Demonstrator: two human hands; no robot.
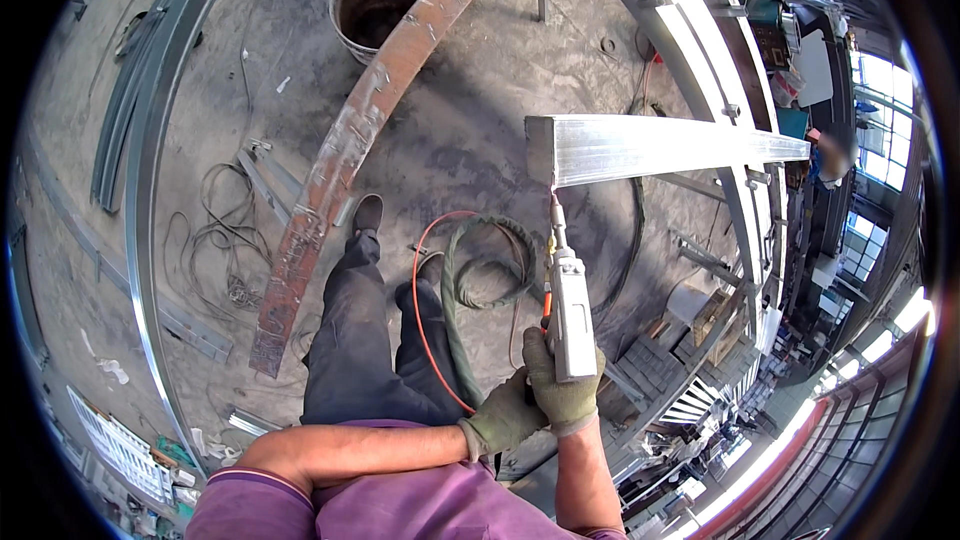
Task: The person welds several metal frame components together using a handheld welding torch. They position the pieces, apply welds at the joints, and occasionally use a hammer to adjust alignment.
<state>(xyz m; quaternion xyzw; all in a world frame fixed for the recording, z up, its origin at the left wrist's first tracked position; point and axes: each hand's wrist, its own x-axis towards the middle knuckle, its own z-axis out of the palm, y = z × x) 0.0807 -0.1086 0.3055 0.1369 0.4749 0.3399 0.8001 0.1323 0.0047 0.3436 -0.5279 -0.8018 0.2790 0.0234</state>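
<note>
1. While the tool [572,325] is clamped in the gloved right hand [562,390], the gloved left hand [503,420] is pressed beside it; its grip cannot be told.
2. The tool's tip is held at the silver beam's [660,152] near left corner; contact cannot be confirmed.
3. Any writing on the tool's pale casing is too small to be read.
4. A rusty beam [368,118] is seen left.
</note>
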